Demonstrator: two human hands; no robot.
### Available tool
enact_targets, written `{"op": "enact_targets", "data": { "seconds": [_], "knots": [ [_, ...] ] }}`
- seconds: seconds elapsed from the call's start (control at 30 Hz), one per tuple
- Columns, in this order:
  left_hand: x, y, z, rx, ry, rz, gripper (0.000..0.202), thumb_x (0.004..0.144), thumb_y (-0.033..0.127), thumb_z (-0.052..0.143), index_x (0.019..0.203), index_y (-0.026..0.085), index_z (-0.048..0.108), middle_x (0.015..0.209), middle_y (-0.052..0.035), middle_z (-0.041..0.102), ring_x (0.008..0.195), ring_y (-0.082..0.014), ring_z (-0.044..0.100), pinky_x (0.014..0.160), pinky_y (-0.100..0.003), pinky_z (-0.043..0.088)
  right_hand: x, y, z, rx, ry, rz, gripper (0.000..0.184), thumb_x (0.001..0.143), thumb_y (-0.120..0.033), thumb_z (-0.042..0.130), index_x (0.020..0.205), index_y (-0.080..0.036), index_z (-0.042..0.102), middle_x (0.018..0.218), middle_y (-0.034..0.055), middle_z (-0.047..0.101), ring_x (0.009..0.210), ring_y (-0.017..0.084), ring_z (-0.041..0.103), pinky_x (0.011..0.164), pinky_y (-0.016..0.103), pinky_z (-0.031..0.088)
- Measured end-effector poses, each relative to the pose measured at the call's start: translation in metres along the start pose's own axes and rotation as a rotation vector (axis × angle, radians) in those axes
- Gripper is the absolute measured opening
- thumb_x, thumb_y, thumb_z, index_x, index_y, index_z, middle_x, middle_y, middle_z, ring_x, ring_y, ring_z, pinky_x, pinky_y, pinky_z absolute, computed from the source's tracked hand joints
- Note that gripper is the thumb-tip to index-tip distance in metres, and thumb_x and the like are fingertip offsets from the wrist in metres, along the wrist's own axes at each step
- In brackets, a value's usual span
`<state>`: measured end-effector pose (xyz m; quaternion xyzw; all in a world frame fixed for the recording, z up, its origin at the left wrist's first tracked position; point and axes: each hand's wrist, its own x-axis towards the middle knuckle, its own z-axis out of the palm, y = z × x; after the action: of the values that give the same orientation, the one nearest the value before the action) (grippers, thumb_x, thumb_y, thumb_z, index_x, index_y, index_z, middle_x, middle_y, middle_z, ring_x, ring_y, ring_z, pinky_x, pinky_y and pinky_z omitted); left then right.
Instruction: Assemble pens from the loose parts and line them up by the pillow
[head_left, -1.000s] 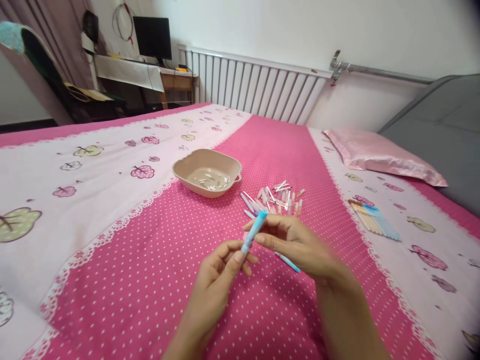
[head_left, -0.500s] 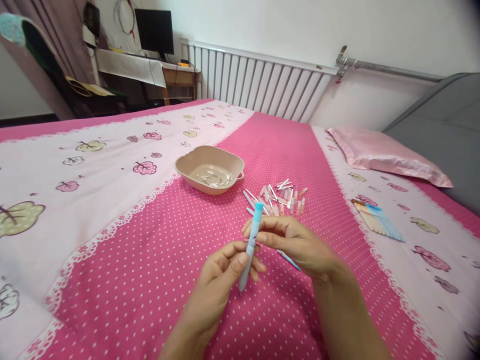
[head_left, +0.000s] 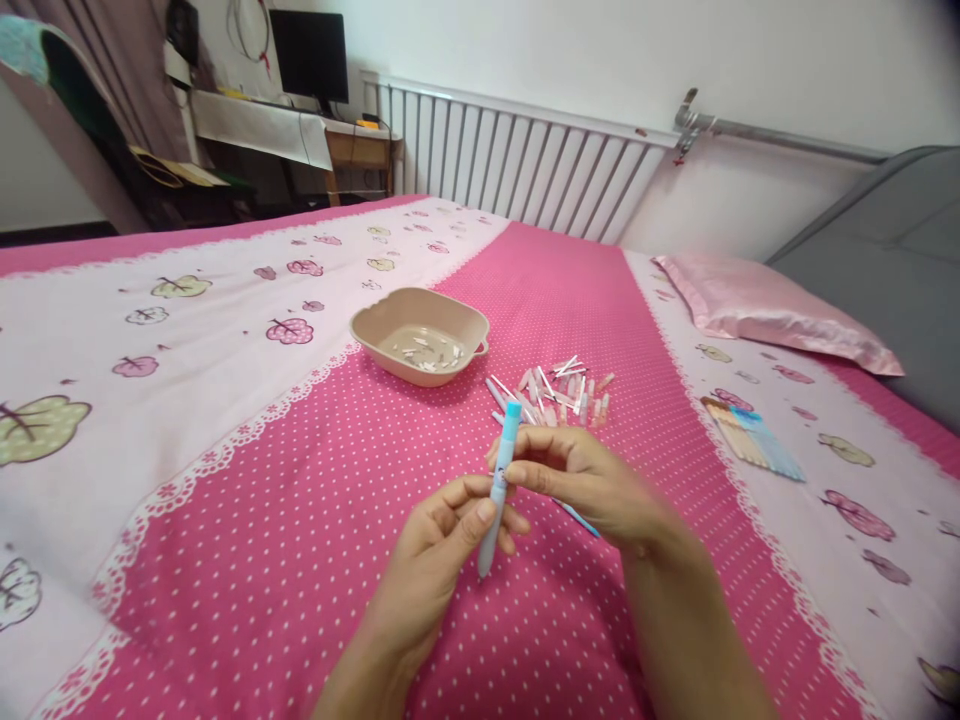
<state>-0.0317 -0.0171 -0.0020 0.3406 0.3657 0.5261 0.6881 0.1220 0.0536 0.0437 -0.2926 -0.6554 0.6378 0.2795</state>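
Note:
A pen (head_left: 508,440) with a bright blue top, a pale blue middle and a grey lower end is held nearly upright between both hands. My left hand (head_left: 442,535) pinches its grey lower part between thumb and fingers. Higher up, the thumb and fingers of my right hand (head_left: 581,480) close on the pale blue barrel. Beneath my right hand lies another slim blue pen (head_left: 576,517), partly covered. Just beyond the hands is a loose pile of pink and white pen parts (head_left: 559,390) on the pink dotted bedspread (head_left: 262,560).
A beige basin (head_left: 375,355) with small white pieces in it stands left of the pile. To the right lies a flat row of brown, beige and blue pens (head_left: 754,440). A pink pillow (head_left: 772,315) rests farther back, before a grey headboard (head_left: 885,250).
The pen has tilted slightly and its blue top has shifted a little to the left. Both hands keep their grip; the view has moved only slightly.

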Motion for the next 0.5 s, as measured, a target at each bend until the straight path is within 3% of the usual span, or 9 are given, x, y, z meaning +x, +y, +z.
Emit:
{"op": "enact_targets", "data": {
  "seconds": [0.37, 0.5],
  "knots": [
    [0.0009, 0.0015, 0.0, 0.064, 0.061, 0.006, 0.019, 0.079, 0.03, 0.066, 0.089, 0.015, 0.062, 0.075, -0.0027, 0.069, 0.066, -0.0082, 0.057, 0.061, -0.019, 0.041, -0.0014, 0.0017, 0.0051, -0.176, 0.09, -0.007, 0.02, 0.08, -0.034, 0.068, 0.076, -0.017, 0.058, 0.075, -0.0016, 0.056, 0.073, 0.012, 0.052, 0.071, 0.026, 0.041],
    [-0.0003, 0.0026, -0.001, 0.078, 0.038, 0.023, 0.017, 0.084, 0.03, 0.061, 0.093, 0.016, 0.063, 0.078, -0.0021, 0.069, 0.068, -0.0074, 0.057, 0.067, -0.019, 0.041, -0.0016, 0.0011, 0.0044, -0.058, 0.033, 0.002, 0.02, 0.081, -0.033, 0.067, 0.094, -0.019, 0.06, 0.089, 0.0014, 0.059, 0.083, 0.014, 0.055, 0.075, 0.027, 0.044]
  ]
}}
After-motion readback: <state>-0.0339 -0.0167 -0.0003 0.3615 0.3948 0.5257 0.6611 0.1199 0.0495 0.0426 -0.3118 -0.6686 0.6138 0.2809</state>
